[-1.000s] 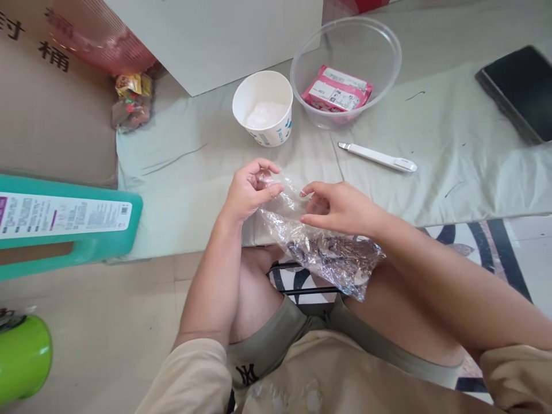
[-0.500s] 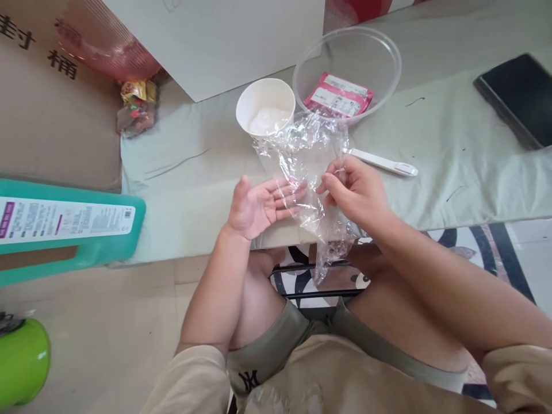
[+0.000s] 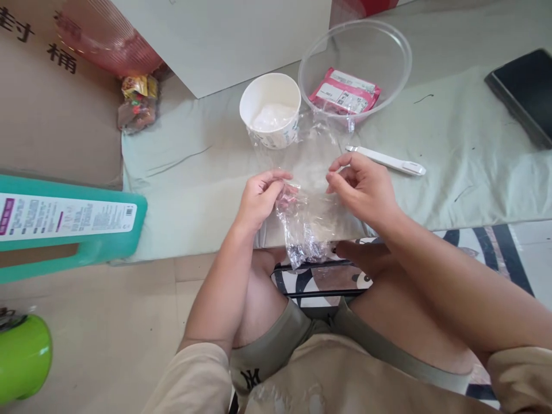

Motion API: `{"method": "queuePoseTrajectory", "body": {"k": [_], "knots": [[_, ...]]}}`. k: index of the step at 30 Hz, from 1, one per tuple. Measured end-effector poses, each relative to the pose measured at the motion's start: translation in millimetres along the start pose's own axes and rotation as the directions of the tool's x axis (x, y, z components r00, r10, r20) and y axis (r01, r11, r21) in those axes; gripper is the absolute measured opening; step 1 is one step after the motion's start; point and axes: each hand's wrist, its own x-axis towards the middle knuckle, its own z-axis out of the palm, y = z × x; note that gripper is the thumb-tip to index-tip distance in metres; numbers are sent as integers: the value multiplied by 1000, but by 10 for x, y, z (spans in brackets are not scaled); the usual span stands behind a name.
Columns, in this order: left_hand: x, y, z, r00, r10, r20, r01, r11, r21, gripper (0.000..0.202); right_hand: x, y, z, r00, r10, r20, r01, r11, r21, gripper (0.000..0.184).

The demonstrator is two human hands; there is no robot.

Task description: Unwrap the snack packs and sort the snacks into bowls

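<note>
A crumpled clear plastic bag [image 3: 307, 213] with dark bits at its bottom is stretched between both hands above the edge of a low table covered in pale green cloth [image 3: 181, 172]. My left hand [image 3: 259, 198] pinches the bag's left edge with closed fingers. On the other side my right hand [image 3: 364, 190] pinches the right edge between thumb and fingers. The bag's upper part reaches toward a white paper cup [image 3: 271, 109] holding something white. Behind the cup to the right, a clear plastic bowl [image 3: 401, 52] holds a pink packet [image 3: 345, 92].
A white pen-shaped tool [image 3: 386, 160] lies right of my right hand. A dark tablet [image 3: 524, 86] is at the far right. A teal bottle [image 3: 69, 221], a green object [image 3: 21, 356], a snack bag [image 3: 135, 103] and a white box [image 3: 224, 34] are around.
The bag was lifted and spread open, then lowered again. My left hand went from a flat open palm back to pinching the bag's edge.
</note>
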Motion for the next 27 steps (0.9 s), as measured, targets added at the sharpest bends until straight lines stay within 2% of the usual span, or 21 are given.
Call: {"method": "queuePoseTrajectory", "body": {"k": [3,6,9,11,17,22,24,27], "knots": [[5,-2,-57,997,54,57,-54,999,-6,24,14,51,14,990,-69,123,66,997,31,28],[7,-2,-94,993,86,82,-88,996,23,24,44,93,34,982,-34,185,28,999,32,20],[26,0,-117,993,100,62,-101,995,1,16,80,124,39,991,12,133,-22,997,75,21],[43,7,-121,990,128,57,-124,990,-59,9,98,146,34,994,-2,113,-13,991,134,23],[88,34,-120,984,173,50,-161,970,-184,9,104,185,-13,987,-147,59,124,950,288,12],[114,22,-143,979,182,97,-167,976,-142,6,91,153,-92,978,-208,35,195,956,218,16],[128,8,-141,979,183,94,-171,978,-119,12,92,165,-112,975,-219,38,208,961,183,20],[157,-23,-130,980,200,9,-200,979,-42,38,100,219,-116,972,-230,47,220,962,160,26]]}}
